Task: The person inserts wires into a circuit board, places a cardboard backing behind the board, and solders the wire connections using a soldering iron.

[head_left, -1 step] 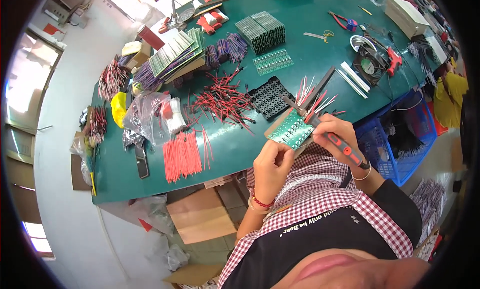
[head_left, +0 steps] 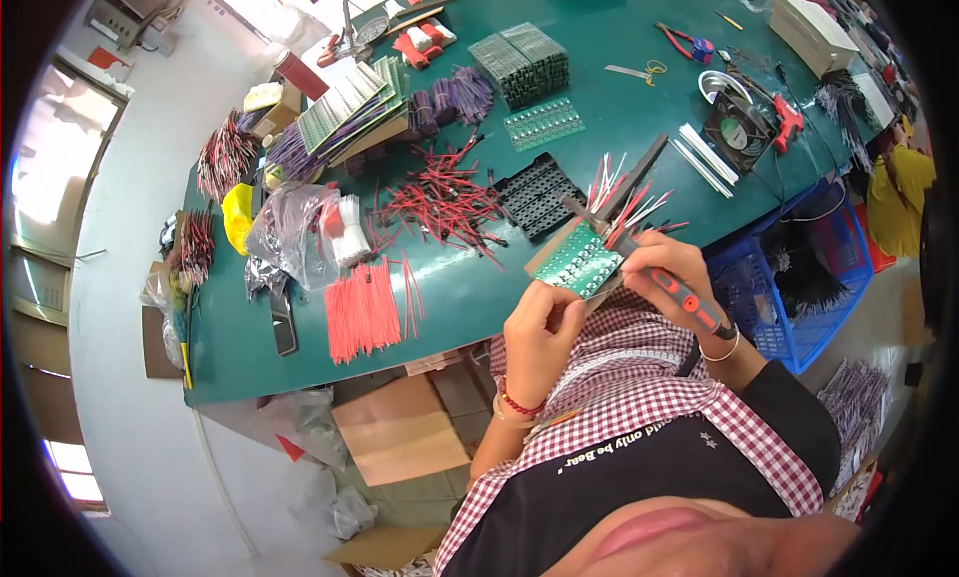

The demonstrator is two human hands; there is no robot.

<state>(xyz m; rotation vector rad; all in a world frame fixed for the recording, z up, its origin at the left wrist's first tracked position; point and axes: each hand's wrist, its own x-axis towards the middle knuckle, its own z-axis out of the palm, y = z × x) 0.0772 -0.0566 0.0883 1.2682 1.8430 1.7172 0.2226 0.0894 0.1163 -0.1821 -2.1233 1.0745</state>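
My right hand point(head_left: 671, 269) is wrapped round the grey and red handle of a soldering iron point(head_left: 684, 299), which points up and left over a green circuit board point(head_left: 579, 261). The board carries rows of small parts and lies at the table's near edge. At its lower left corner my left hand point(head_left: 542, 332) is closed in a pinch; what it holds, if anything, is too small to make out. Red and white wires point(head_left: 624, 199) fan out behind the board, next to a dark upright tool stand point(head_left: 639, 172). The iron's tip is hard to see.
Beyond the board lie a black perforated tray point(head_left: 539, 192), another green circuit board point(head_left: 544, 124) and a board stack point(head_left: 519, 62). Red wires point(head_left: 362, 312) and a red-black cable heap point(head_left: 450, 197) lie leftward. A small fan point(head_left: 739, 132), white sticks point(head_left: 703, 160) and a blue crate point(head_left: 789, 307) are rightward.
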